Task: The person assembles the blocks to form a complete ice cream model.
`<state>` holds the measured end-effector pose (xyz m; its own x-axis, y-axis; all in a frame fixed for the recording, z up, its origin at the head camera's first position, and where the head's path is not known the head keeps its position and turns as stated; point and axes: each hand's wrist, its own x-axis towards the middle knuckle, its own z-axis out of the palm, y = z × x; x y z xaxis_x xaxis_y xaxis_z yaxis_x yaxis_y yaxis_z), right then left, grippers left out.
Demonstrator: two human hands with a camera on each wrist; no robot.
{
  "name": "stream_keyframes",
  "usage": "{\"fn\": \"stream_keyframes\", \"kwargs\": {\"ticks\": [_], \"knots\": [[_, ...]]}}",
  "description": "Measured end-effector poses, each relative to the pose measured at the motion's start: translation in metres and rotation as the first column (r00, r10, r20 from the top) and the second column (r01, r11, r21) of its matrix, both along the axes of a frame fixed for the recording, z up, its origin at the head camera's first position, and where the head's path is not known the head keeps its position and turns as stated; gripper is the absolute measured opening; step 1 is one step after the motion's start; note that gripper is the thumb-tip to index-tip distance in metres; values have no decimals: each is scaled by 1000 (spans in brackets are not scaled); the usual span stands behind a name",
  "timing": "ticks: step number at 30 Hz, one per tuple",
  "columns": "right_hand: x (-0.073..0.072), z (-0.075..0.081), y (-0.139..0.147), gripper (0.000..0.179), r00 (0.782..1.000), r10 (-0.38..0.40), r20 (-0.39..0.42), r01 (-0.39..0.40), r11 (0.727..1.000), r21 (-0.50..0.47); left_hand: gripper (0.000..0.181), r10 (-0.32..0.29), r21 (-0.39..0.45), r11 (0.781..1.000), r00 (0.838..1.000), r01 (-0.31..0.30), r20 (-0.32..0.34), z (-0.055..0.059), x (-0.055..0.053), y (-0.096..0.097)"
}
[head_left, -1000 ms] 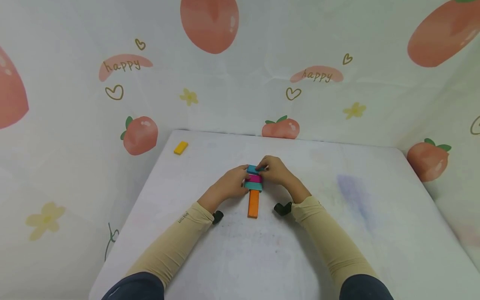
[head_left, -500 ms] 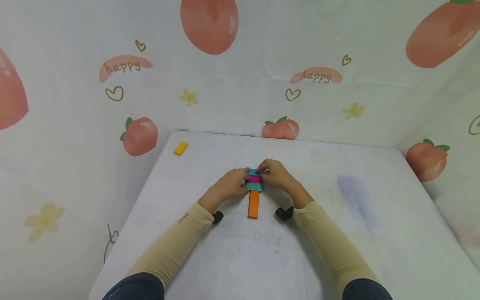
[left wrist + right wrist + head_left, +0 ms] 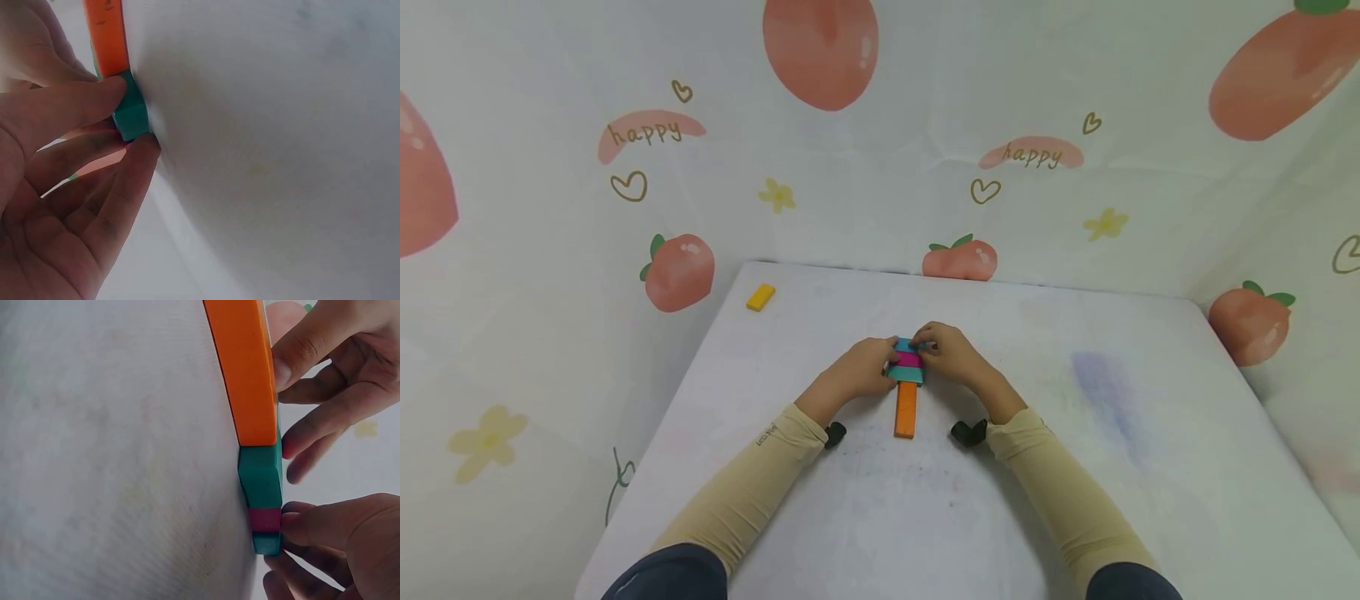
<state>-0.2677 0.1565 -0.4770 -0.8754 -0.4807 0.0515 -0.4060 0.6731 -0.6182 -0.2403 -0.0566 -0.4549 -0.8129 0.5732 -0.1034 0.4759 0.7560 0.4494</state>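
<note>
Smudged tabletop (image 3: pixel 865 525) | left fingers (image 3: pixel 94 102): oblong teal block (image 3: pixel 132 117) | right fingers (image 3: pixel 322 526): blue block (image 3: pixel 267 544)

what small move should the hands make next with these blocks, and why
I'd probably free the left hand to reach for the yellow block. It lies apart near the far left corner of the table, on that hand's side, while the blue block, pink block and green block look snug in a row, with the orange block end-on to the green one.

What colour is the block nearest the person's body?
Orange; the block shows best in the right wrist view.
</note>
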Motion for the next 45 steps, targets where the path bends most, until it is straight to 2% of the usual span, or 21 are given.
{"fn": "stream_keyframes", "kwargs": {"ticks": [5,9,12,14,19,25,29,34,39,42,45], "knots": [[2,-1,0,22,1000,-4,-26,4,1000,-8,27,-14,5,1000,1000,14,-13,0,0,0],[5,0,2,21,999,-7,-34,6,1000,-7,30,-13,-3,1000,1000,13,-10,-1,1,-1],[10,4,5,25,1000,-7,3,7,1000,10,38,-13,-13,1000,1000,13,-5,-1,1,-2],[13,7,8,34,999,5,45,-6,1000,20,43,-13,-13,1000,1000,13,-7,-1,2,-3],[18,10,15,54,993,58,102,-63,997,42,44,-9,-5,1000,1000,9,-14,-1,1,-3],[19,8,17,55,991,67,112,-71,997,38,42,-7,-16,1000,1000,7,-13,-1,0,-1],[20,7,19,55,991,64,118,-67,998,19,46,4,-19,1000,1000,-3,20,0,1,0],[21,5,19,55,992,57,110,-59,998,18,46,21,42,999,995,-25,99,2,0,-2],[22,7,16,55,991,37,127,-41,999,30,45,1,117,993,987,-21,163,3,-1,-10],[22,8,15,54,990,25,140,-30,999,37,43,11,144,989,986,-35,164,4,-5,-18],[22,9,15,54,989,19,147,-26,999,45,41,68,157,984,989,-88,128,8,-11,-30]]}}
